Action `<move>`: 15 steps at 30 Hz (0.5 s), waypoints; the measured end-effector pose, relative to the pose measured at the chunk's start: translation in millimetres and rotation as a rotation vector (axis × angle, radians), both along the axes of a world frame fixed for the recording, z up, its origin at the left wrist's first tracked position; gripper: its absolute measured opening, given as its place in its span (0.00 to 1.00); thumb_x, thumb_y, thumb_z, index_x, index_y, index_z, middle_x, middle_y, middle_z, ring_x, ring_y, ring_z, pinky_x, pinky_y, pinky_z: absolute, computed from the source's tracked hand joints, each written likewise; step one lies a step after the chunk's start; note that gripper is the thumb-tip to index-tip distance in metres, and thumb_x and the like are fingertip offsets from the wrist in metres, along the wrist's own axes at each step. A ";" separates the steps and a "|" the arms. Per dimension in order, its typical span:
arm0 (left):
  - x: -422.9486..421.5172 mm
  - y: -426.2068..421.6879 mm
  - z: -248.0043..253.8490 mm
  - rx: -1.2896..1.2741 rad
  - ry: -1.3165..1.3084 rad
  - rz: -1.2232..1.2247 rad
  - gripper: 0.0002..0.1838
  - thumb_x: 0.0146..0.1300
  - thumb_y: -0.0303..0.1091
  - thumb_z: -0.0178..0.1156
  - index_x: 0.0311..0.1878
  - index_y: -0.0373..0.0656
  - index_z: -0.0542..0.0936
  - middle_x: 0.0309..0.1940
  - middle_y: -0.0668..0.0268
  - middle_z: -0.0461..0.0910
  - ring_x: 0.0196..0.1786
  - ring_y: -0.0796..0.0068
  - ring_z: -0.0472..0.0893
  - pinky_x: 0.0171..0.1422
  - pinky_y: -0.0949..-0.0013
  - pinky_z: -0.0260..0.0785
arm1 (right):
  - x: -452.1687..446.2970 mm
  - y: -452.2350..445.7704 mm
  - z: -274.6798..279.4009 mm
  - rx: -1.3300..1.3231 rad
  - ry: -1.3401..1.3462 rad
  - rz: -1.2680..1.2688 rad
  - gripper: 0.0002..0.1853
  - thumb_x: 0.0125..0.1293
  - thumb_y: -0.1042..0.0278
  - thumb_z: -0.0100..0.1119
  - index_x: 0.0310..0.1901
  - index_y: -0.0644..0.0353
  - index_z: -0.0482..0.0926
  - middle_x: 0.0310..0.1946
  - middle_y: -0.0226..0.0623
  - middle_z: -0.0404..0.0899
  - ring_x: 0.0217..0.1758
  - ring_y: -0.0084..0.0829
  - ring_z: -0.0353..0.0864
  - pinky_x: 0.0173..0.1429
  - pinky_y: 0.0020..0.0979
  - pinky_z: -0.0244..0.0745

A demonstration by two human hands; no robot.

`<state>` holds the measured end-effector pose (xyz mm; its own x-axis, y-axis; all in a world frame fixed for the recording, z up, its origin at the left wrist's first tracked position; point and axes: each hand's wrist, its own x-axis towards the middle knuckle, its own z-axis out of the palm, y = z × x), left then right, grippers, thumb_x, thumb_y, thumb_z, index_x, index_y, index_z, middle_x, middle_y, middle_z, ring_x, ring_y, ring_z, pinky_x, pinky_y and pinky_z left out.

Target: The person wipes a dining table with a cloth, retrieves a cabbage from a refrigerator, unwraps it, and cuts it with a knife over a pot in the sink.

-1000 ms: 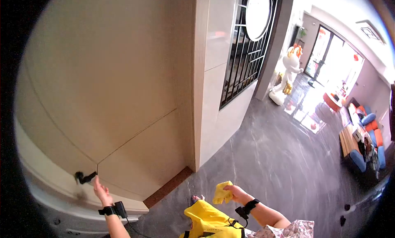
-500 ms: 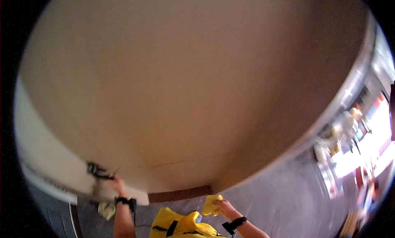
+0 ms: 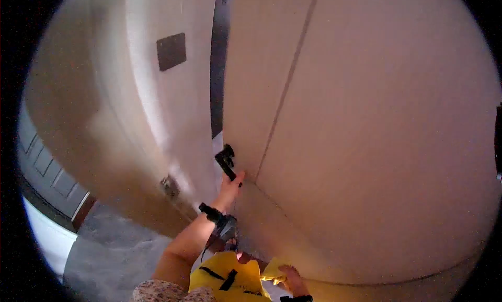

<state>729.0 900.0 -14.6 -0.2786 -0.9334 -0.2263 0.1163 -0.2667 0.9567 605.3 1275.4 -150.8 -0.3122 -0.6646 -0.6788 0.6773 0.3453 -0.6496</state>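
My left hand (image 3: 228, 189), with a black strap and a small device at the wrist, grips a black handled tool (image 3: 227, 161). Its exact kind does not show clearly. The tool is close to a narrow dark gap (image 3: 218, 67) beside a beige wall panel (image 3: 366, 119). Low in the view, my right hand (image 3: 294, 278) is closed on a yellow cloth (image 3: 276, 269), near the panel's lower part. Another black strap circles that wrist. Between my arms hangs a yellow garment or bag (image 3: 230, 276) with black strips on it.
A pale door-like panel (image 3: 183, 98) carries a dark square plate (image 3: 171, 51); a small metal fitting (image 3: 169, 186) is lower down. At far left are a grey panelled door (image 3: 49, 161) and a white low surface (image 3: 47, 236). Grey flooring (image 3: 112, 250) runs below.
My view has swung away from the cluttered bright area on the right to the pale panel and gap. My left hand has risen toward the middle with the black tool; both hands keep their holds.
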 end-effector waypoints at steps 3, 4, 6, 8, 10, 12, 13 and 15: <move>-26.3 -44.5 15.5 0.104 0.119 -0.016 0.14 0.58 0.40 0.64 0.34 0.40 0.73 0.27 0.73 0.72 0.31 0.77 0.73 0.37 0.70 0.66 | -15.3 -46.0 24.3 0.153 0.226 0.178 0.17 0.62 0.61 0.60 0.48 0.63 0.76 0.46 0.39 0.77 0.47 0.36 0.79 0.52 0.38 0.73; -37.0 -66.5 6.8 0.099 0.112 -0.002 0.13 0.57 0.39 0.64 0.33 0.40 0.74 0.26 0.73 0.73 0.30 0.77 0.73 0.36 0.70 0.66 | -17.8 -56.5 31.2 0.183 0.238 0.196 0.18 0.63 0.60 0.60 0.49 0.64 0.76 0.46 0.39 0.77 0.47 0.36 0.78 0.53 0.37 0.73; -55.2 -87.3 -8.0 0.003 0.099 -0.031 0.11 0.55 0.37 0.64 0.31 0.39 0.77 0.25 0.72 0.75 0.28 0.78 0.74 0.34 0.71 0.67 | -19.4 -80.1 50.8 0.166 0.146 0.147 0.19 0.63 0.59 0.60 0.50 0.64 0.75 0.46 0.38 0.77 0.49 0.36 0.77 0.55 0.37 0.72; -100.2 -126.8 -26.1 -0.174 0.100 -0.114 0.10 0.53 0.34 0.64 0.32 0.38 0.79 0.25 0.70 0.77 0.28 0.78 0.74 0.33 0.70 0.67 | -34.6 -134.4 70.5 0.069 -0.058 0.018 0.20 0.63 0.59 0.60 0.51 0.65 0.75 0.45 0.38 0.76 0.50 0.36 0.76 0.56 0.37 0.71; -141.5 -154.7 -40.2 -0.321 0.062 -0.214 0.11 0.51 0.32 0.64 0.34 0.35 0.79 0.24 0.70 0.77 0.28 0.79 0.74 0.32 0.70 0.67 | -67.6 -153.3 25.6 0.168 0.062 0.046 0.20 0.63 0.61 0.60 0.52 0.65 0.74 0.45 0.37 0.77 0.50 0.36 0.76 0.55 0.36 0.71; -156.4 -145.5 -9.0 -0.229 -0.005 -0.317 0.10 0.51 0.31 0.63 0.35 0.36 0.77 0.23 0.72 0.75 0.28 0.80 0.72 0.32 0.71 0.67 | -72.4 -157.1 4.2 0.214 0.079 0.031 0.21 0.63 0.62 0.59 0.54 0.65 0.72 0.46 0.36 0.77 0.50 0.34 0.77 0.54 0.35 0.72; -152.2 -122.8 -9.2 -0.232 0.046 -0.350 0.10 0.51 0.31 0.62 0.35 0.37 0.76 0.24 0.73 0.74 0.29 0.81 0.71 0.33 0.72 0.66 | -58.6 -150.4 2.0 0.195 0.050 -0.003 0.21 0.62 0.63 0.58 0.54 0.64 0.72 0.46 0.36 0.77 0.50 0.34 0.77 0.54 0.34 0.72; -195.9 -132.9 -16.1 -0.179 0.138 -0.465 0.09 0.52 0.31 0.61 0.35 0.38 0.74 0.26 0.75 0.72 0.31 0.83 0.69 0.35 0.74 0.65 | -79.8 -188.1 19.9 0.132 0.002 -0.042 0.21 0.63 0.63 0.57 0.55 0.62 0.71 0.46 0.35 0.77 0.49 0.32 0.77 0.53 0.34 0.73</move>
<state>533.0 767.1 -30.7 -0.6891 -0.7247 -0.0068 0.1525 -0.1541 0.9762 525.5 1087.3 -130.9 -0.3395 -0.5554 -0.7591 0.6920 0.3992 -0.6015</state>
